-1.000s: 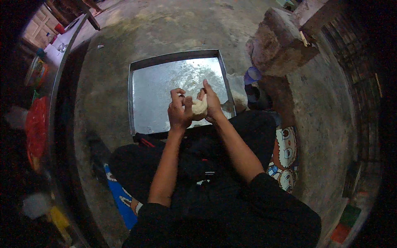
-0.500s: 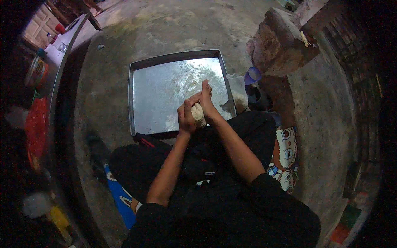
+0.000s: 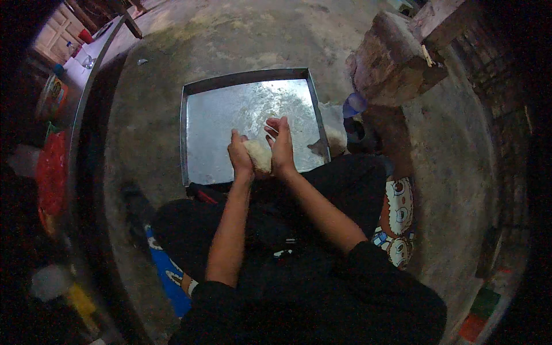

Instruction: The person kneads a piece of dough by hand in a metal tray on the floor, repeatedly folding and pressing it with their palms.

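A pale, rounded lump of dough is held between my two palms, above the near part of a shallow metal tray. My left hand cups the dough from its left side, thumb up. On the other side my right hand rests its palm against the lump, its fingers slightly curled and spread beyond it. The undersides of both hands and of the dough are hidden.
To the tray's right are a pale bag, a purple cup and a dark container. A large stone block stands at the far right. Along the left runs a table edge, with a red bag nearby.
My hands have moved apart from their clasp and slightly left. More of the dough shows between them, and it looks rounder. The tray stays in place.
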Available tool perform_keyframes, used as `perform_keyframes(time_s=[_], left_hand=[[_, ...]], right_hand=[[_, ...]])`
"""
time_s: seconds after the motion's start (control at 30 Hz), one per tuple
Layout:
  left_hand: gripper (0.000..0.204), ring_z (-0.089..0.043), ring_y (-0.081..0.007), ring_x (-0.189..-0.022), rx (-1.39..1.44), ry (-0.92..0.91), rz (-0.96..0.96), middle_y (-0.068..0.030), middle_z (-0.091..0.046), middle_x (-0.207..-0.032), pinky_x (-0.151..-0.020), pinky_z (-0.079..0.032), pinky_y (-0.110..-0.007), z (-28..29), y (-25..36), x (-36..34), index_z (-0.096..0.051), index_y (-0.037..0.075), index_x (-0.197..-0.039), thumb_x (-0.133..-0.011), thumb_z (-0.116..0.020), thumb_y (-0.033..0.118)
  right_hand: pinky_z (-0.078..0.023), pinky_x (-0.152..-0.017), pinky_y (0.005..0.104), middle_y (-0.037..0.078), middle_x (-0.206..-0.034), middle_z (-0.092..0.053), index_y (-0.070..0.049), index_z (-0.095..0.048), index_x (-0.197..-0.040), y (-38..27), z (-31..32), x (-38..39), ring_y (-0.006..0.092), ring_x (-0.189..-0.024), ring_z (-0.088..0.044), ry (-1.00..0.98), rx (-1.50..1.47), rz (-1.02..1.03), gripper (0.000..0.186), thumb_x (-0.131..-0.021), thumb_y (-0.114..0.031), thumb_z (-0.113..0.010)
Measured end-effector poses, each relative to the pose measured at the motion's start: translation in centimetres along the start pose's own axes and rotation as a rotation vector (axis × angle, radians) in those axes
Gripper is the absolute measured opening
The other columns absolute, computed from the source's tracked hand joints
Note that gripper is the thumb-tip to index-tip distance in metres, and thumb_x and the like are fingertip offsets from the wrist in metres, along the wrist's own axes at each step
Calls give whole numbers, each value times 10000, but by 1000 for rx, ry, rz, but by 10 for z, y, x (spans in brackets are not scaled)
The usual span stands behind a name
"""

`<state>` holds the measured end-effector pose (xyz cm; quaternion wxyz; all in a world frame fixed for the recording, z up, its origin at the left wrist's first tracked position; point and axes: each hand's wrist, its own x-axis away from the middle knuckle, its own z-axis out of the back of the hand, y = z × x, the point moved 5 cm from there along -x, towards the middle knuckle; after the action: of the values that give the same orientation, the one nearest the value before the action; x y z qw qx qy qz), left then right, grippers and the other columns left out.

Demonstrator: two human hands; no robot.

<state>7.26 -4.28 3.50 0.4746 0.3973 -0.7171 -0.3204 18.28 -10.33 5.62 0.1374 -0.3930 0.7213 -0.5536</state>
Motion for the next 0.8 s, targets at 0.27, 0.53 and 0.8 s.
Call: perform_keyframes(time_s=[0.27,0.53,0.8], left_hand=[[537,-565,-220,-889,141,199,-178,-83,-568,-973,-848,-477,-366,10,2,-12,-524,54,-1032,-1031,-320,551],[593,-322,-361,-1337,-554,-8,-260,-215,-379,-1406,-1107,-261,-454,-44,-36,12,-448,26,-1308,-1020,-360,537],[592,-617,-427,-989,-673,-76,-438,-252,-647,-1042,-919,-451,-480,-38,25,33,-529,-21,-1233,-1037,-312,493]], right_hand=[[-381,-1069,405,211,-1339,-481,34,-468,-1348,8,-28,47,291,-1262,-470,-116,259,342,565,-1064,-424,-299],[-485,-657,357,127,-646,-639,25,-653,-729,-4,41,-31,205,-604,-607,135,362,76,752,-994,-623,-380],[-482,-544,474,171,-653,-642,13,-642,-1019,-36,25,-39,338,-586,-639,-52,1174,573,350,-997,-292,-473]])
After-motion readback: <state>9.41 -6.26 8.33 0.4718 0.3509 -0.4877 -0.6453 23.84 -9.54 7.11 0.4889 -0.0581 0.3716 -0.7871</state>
